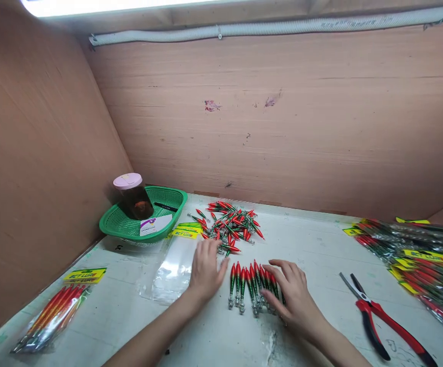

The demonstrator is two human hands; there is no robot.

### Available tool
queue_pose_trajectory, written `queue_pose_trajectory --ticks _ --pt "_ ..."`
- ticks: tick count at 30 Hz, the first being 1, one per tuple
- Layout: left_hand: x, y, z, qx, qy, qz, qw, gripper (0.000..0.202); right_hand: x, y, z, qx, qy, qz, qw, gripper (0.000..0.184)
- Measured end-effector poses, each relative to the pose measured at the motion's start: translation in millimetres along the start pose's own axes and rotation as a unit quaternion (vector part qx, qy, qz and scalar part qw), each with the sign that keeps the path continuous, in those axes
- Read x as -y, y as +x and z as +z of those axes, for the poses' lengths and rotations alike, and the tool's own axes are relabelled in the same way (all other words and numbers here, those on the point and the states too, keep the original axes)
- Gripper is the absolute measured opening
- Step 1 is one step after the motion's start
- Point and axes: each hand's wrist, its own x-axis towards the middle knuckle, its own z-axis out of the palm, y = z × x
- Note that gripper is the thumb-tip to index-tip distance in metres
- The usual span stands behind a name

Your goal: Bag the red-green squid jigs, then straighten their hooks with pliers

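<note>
Right hand lies palm down on the counter, fingers spread and holding nothing, with the fingertips resting on the right end of the row of fishing lures. Left hand is flat and spread too, empty, just to the left of that row, its outer edge over the empty clear bag.

So the row sits between my two hands. It touches the right hand and is a small gap away from the left. Each lure's long axis runs straight away from me: red noses point toward the back wall, metal hook ends point toward my wrists. They lie side by side, nearly parallel, though the ones under my right fingers slant a little.

Beyond the left fingertips is the loose pile of lures, lying every which way and nearer that hand than the right. The red-handled pliers are well off to the right, untouched.
</note>
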Motion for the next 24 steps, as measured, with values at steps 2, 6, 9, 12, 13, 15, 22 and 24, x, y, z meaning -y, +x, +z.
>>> queue_pose_trajectory --ticks 2,6,9,12,13,15,22,24 --pt "10.5 12.7 -8.9 -0.025 0.019 -0.080 0.996 0.024 7.7 27.2 4.9 0.009 0.008 0.021 1.000 0.022" --pt "18.6 27.3 -16.3 -0.005 0.012 -0.159 0.987 0.016 26.8 76.7 32.1 0.045 0.022 0.036 0.998 0.010" --pt "18.0 29.2 -17.4 0.009 -0.016 -0.182 0.983 0.010 41.3 98.3 51.9 0.063 0.033 0.065 0.995 0.016" --pt "24.2 30.4 -19.1 0.019 -0.072 -0.191 0.979 0.009 52.4 109.0 62.4 0.075 0.058 0.097 0.991 0.021" --pt "28.4 31.0 -19.9 0.023 -0.098 -0.192 0.976 0.008 55.3 111.3 63.8 0.078 0.070 0.108 0.989 0.022" --pt "37.8 32.0 -22.3 0.030 -0.160 -0.194 0.967 0.006 60.6 115.1 64.9 0.087 0.098 0.127 0.983 0.023" --pt "49.1 25.2 -42.1 0.020 -0.356 -0.175 0.918 0.032 81.4 130.7 68.2 0.148 0.225 0.158 0.950 0.023" --pt "44.7 21.4 -49.0 0.018 -0.386 -0.172 0.906 0.038 85.5 134.0 67.2 0.169 0.268 0.159 0.935 0.023"
